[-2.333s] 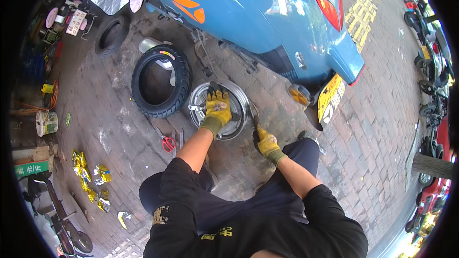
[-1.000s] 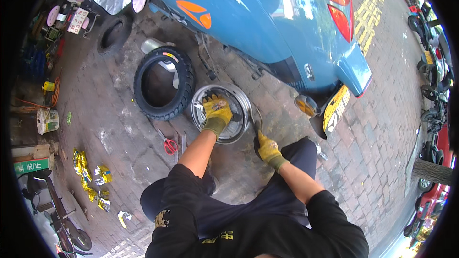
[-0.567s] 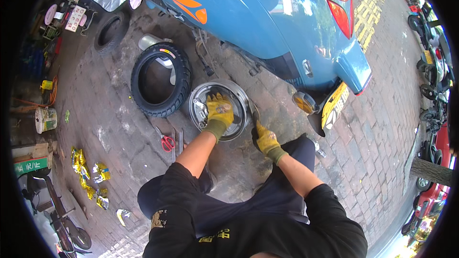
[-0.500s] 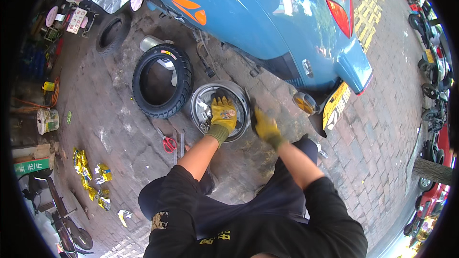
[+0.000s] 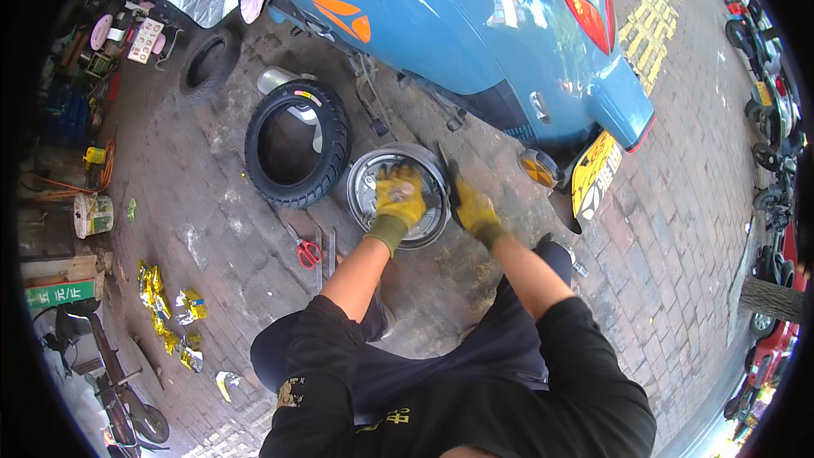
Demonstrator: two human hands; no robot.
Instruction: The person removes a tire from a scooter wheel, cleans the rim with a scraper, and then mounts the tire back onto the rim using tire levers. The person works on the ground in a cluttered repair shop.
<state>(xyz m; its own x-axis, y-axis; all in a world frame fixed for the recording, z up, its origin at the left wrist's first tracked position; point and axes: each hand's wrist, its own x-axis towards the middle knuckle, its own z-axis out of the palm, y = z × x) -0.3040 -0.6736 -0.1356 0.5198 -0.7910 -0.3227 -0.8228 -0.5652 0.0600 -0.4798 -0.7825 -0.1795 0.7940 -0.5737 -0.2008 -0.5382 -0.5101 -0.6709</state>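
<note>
A silver wheel rim (image 5: 360, 209) lies on the paving in front of me. My left hand (image 5: 398, 197), in a yellow work glove, rests over the hub in its middle with the fingers spread, slightly blurred. Just outside the rim's right edge is my right hand (image 5: 476, 208), gloved alike, its dark-coated fingers closed. A thin dark strip (image 5: 444, 155) sticks up from those fingers along the rim; its kind cannot be made out. Close by on the left, a black tyre (image 5: 254, 148) lies flat. Red-handled scissors (image 5: 309, 254) lie near my left forearm beside metal bars (image 5: 331, 250).
A blue scooter body (image 5: 475, 42) fills the far side, with a yellow-and-black mudguard (image 5: 596, 176) at its rear. Another old tyre (image 5: 209, 64) lies far left. Crumpled gold wrappers (image 5: 157, 301) and a white bucket (image 5: 93, 215) are at left. Parked scooters line the right.
My right hand has moved slightly up along the rim's right edge. My left hand has shifted a little on the hub. The whole view has turned slightly.
</note>
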